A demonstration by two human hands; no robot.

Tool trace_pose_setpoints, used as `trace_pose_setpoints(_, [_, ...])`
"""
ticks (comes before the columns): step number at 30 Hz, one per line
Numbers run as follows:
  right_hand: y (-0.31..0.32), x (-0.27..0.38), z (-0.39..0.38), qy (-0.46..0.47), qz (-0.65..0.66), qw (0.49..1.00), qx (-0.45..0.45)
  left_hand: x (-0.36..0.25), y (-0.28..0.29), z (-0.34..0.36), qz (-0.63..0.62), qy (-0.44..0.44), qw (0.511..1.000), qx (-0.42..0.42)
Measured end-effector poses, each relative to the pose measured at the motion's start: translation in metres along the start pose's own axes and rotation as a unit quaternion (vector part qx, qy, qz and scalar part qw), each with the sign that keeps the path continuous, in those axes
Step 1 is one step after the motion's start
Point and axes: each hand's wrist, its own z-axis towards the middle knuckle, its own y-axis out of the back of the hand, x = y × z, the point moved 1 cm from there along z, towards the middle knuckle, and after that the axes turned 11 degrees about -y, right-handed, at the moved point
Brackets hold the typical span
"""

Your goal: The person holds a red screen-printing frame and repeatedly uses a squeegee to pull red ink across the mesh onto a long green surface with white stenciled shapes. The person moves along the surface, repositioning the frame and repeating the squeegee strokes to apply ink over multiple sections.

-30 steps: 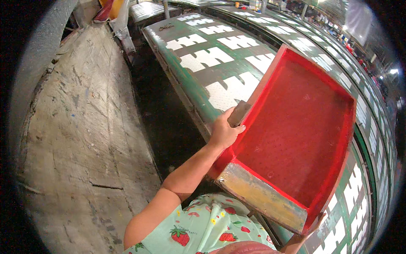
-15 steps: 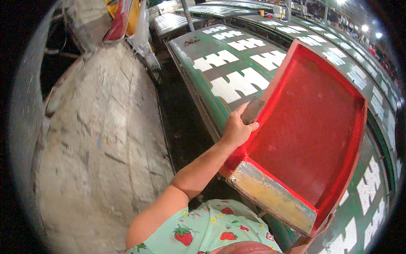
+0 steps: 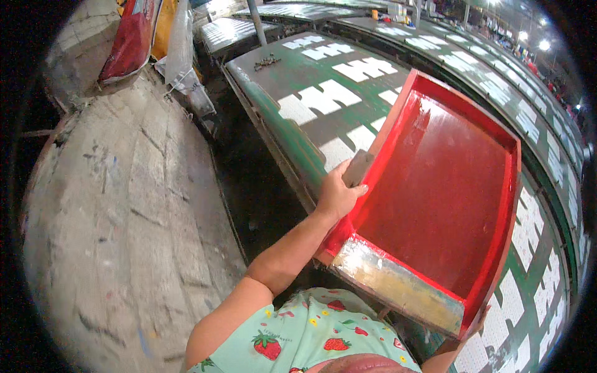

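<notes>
A tilted red screen frame [image 3: 441, 193] with a scuffed silver-yellow strip along its near end fills the right middle. My left hand [image 3: 341, 193] grips its left side at a grey block [image 3: 357, 166] fixed to the rim. My right hand [image 3: 472, 326] holds the lower right corner, mostly hidden behind it. The frame is held over a long green table [image 3: 264, 84] bearing rows of white cut shapes [image 3: 317, 99].
More long tables [image 3: 238, 32] run behind and to the right. A dark gap separates the green table from a worn, pale stained surface [image 3: 130, 224] on the left. Red and yellow sheeting [image 3: 127, 43] and a pale plastic strip stand at upper left. A metal post [image 3: 255, 18] rises behind.
The view has shifted, showing more of the red and yellow sheeting. The red frame stays in both hands with little movement, and a brighter sheen now shows on its upper part.
</notes>
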Motion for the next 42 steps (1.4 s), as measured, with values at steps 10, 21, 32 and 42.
trace_pose_setpoints(10, [-0.115,-0.128,0.125,0.053,-0.063,0.969,-0.231,0.128,0.158,0.155,-0.008,0.033,0.999,-0.013])
trace_pose_setpoints(21, [-0.187,-0.291,0.321,0.060,-0.041,0.997,0.016,0.268,0.250,0.352,0.007,0.012,1.000,-0.011])
trace_pose_setpoints(32, [-0.288,-0.444,0.426,0.105,-0.053,0.953,-0.279,0.388,0.333,0.516,0.030,0.017,0.997,0.066])
trace_pose_setpoints(42, [-0.566,-0.537,0.495,0.107,0.022,0.962,-0.249,0.489,0.430,0.658,-0.043,-0.033,0.977,0.205])
